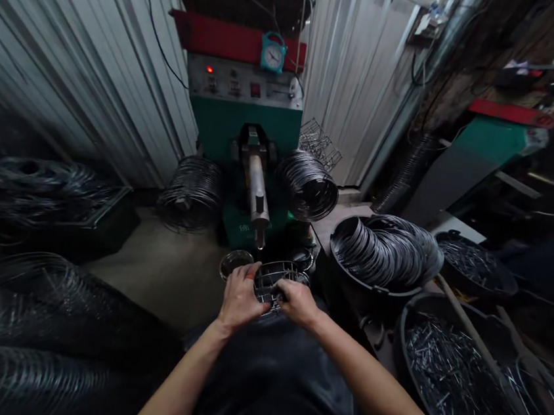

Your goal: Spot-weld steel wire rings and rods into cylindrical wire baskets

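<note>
It was a workshop, because a big green machine (244, 113) stood by a metal wall (84, 35), with rings of wire (388, 253) in a black tub (377, 289) and lots of little metal bits (443, 364) in another.

Ahead of your wire basket (276, 273), a metal arm (258, 187) is protruding between wire coils (306, 179); open floor (156, 254) is extending leftward.

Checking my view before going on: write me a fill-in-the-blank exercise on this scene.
Counting the left grip and the right grip, ____ grips are at the wire frame.
The lit lamp on the control panel glows ____.
In the picture, the steel arm has a wire coil to its left and a second coil to its ____.
Missing words: two; red; right.
</note>
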`<act>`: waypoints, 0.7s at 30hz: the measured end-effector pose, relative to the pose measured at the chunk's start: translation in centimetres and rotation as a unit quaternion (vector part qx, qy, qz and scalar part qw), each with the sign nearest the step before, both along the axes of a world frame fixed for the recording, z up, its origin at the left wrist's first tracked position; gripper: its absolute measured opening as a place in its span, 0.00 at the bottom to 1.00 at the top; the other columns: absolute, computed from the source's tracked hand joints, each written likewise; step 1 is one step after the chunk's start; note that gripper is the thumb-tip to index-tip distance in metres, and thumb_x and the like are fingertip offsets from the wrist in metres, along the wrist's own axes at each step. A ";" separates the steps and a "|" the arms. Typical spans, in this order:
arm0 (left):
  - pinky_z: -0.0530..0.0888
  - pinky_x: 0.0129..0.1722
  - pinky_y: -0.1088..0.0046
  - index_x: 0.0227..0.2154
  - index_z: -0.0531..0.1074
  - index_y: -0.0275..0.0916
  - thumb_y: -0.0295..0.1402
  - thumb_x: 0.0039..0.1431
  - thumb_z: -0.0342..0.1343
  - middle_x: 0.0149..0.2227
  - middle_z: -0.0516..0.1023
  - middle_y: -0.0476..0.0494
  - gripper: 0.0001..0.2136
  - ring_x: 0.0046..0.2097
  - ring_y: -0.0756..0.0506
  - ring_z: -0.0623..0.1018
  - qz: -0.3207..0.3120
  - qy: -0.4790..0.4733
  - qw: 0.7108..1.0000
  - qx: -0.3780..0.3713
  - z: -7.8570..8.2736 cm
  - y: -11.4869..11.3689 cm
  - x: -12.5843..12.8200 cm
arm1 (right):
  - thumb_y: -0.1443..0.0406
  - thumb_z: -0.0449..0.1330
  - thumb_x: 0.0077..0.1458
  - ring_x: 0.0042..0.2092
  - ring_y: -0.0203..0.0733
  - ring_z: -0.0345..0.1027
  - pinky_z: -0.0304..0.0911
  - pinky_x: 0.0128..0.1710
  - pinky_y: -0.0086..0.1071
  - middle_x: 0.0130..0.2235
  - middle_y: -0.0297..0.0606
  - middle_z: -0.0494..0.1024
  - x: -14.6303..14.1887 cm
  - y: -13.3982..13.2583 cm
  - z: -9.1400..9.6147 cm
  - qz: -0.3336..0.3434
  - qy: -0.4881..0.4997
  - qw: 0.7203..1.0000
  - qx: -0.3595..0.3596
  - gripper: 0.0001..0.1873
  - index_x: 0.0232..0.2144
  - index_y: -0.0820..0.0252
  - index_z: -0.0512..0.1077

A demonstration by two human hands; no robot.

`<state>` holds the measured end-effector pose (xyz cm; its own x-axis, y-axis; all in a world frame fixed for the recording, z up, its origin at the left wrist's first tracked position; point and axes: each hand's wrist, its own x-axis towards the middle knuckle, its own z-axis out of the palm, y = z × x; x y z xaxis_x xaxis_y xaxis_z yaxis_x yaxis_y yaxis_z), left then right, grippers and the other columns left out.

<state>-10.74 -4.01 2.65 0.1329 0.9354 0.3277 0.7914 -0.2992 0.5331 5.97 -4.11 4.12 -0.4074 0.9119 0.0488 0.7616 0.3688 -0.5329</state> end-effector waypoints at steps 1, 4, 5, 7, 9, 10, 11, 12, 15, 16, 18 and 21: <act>0.64 0.53 0.57 0.53 0.60 0.37 0.33 0.35 0.61 0.51 0.66 0.37 0.36 0.54 0.35 0.64 0.002 -0.001 1.000 -0.013 0.0 0.1 -0.2 | 0.75 0.55 0.47 0.41 0.40 0.70 0.60 0.38 0.28 0.40 0.37 0.77 0.3 0.2 -0.1 0.025 0.008 1.000 -0.006 0.17 0.39 0.55 0.71; 0.63 0.54 0.57 0.53 0.60 0.37 0.34 0.35 0.61 0.52 0.65 0.36 0.37 0.55 0.35 0.63 0.012 0.005 0.999 -0.048 0.1 0.7 -0.6 | 0.73 0.53 0.51 0.43 0.42 0.70 0.61 0.41 0.30 0.42 0.41 0.76 0.9 0.7 0.1 0.087 0.010 0.996 -0.018 0.17 0.43 0.59 0.72; 0.63 0.54 0.56 0.54 0.59 0.37 0.34 0.35 0.61 0.52 0.65 0.36 0.37 0.55 0.35 0.63 0.015 0.006 0.998 -0.058 0.2 0.8 -0.7 | 0.72 0.54 0.52 0.43 0.43 0.70 0.61 0.41 0.31 0.43 0.43 0.75 1.0 0.9 0.3 0.101 0.011 0.995 -0.017 0.17 0.44 0.60 0.72; 0.63 0.54 0.57 0.54 0.59 0.38 0.34 0.35 0.61 0.52 0.65 0.36 0.37 0.56 0.35 0.63 0.017 0.005 0.997 -0.074 0.4 1.3 -0.8 | 0.70 0.57 0.51 0.43 0.45 0.70 0.62 0.40 0.32 0.44 0.44 0.74 1.0 1.2 0.6 0.118 0.010 0.993 -0.012 0.18 0.46 0.60 0.71; 0.62 0.54 0.57 0.54 0.60 0.37 0.33 0.34 0.61 0.53 0.65 0.36 0.37 0.56 0.36 0.63 0.016 0.002 0.996 -0.084 0.6 1.7 -1.0 | 0.71 0.58 0.49 0.42 0.44 0.71 0.62 0.39 0.32 0.44 0.43 0.75 0.8 1.5 0.6 0.125 0.006 0.992 -0.008 0.20 0.46 0.58 0.71; 0.62 0.55 0.58 0.54 0.60 0.37 0.33 0.34 0.61 0.53 0.65 0.36 0.37 0.56 0.36 0.63 0.014 0.001 0.996 -0.085 0.7 1.8 -1.0 | 0.72 0.58 0.48 0.41 0.44 0.71 0.62 0.39 0.31 0.43 0.42 0.75 0.7 1.7 0.5 0.125 0.003 0.992 -0.007 0.20 0.46 0.58 0.71; 0.62 0.55 0.58 0.53 0.60 0.36 0.32 0.34 0.61 0.53 0.65 0.36 0.37 0.56 0.36 0.63 0.012 0.001 0.996 -0.085 0.7 2.0 -1.0 | 0.73 0.58 0.48 0.41 0.43 0.71 0.62 0.38 0.31 0.42 0.41 0.76 0.6 1.9 0.4 0.123 0.000 0.992 -0.006 0.20 0.45 0.57 0.72; 0.62 0.55 0.58 0.53 0.60 0.36 0.32 0.34 0.61 0.53 0.65 0.35 0.37 0.56 0.36 0.63 0.010 0.001 0.996 -0.084 0.8 2.2 -1.1 | 0.73 0.57 0.48 0.40 0.43 0.71 0.62 0.38 0.31 0.41 0.41 0.77 0.4 2.2 0.3 0.121 -0.003 0.993 -0.004 0.19 0.44 0.57 0.73; 0.63 0.54 0.58 0.53 0.60 0.35 0.31 0.34 0.60 0.52 0.65 0.35 0.37 0.55 0.36 0.63 0.007 -0.001 0.996 -0.090 0.6 2.6 -1.3 | 0.74 0.56 0.48 0.40 0.43 0.72 0.62 0.37 0.30 0.39 0.40 0.78 0.1 2.9 -0.2 0.124 -0.018 0.992 0.002 0.17 0.41 0.57 0.75; 0.63 0.54 0.58 0.53 0.60 0.34 0.31 0.34 0.60 0.52 0.65 0.35 0.37 0.55 0.36 0.64 0.004 -0.002 0.996 -0.093 0.6 2.7 -1.4 | 0.74 0.56 0.48 0.40 0.42 0.72 0.62 0.37 0.29 0.38 0.39 0.78 0.0 3.1 -0.4 0.127 -0.024 0.992 0.005 0.17 0.40 0.56 0.75; 0.63 0.54 0.57 0.53 0.60 0.34 0.30 0.33 0.60 0.52 0.65 0.35 0.37 0.55 0.36 0.64 -0.006 -0.005 0.995 -0.096 0.4 3.0 -1.7 | 0.75 0.57 0.47 0.39 0.42 0.72 0.62 0.36 0.28 0.38 0.38 0.78 -0.2 3.4 -0.7 0.134 -0.034 0.990 0.013 0.18 0.40 0.56 0.75; 0.63 0.54 0.56 0.54 0.59 0.35 0.31 0.33 0.60 0.52 0.65 0.35 0.38 0.55 0.35 0.64 -0.020 -0.008 0.996 -0.085 0.2 3.5 -2.3 | 0.74 0.57 0.48 0.39 0.41 0.73 0.62 0.36 0.28 0.39 0.38 0.78 -0.5 3.7 -1.0 0.138 -0.037 0.989 0.035 0.16 0.40 0.57 0.75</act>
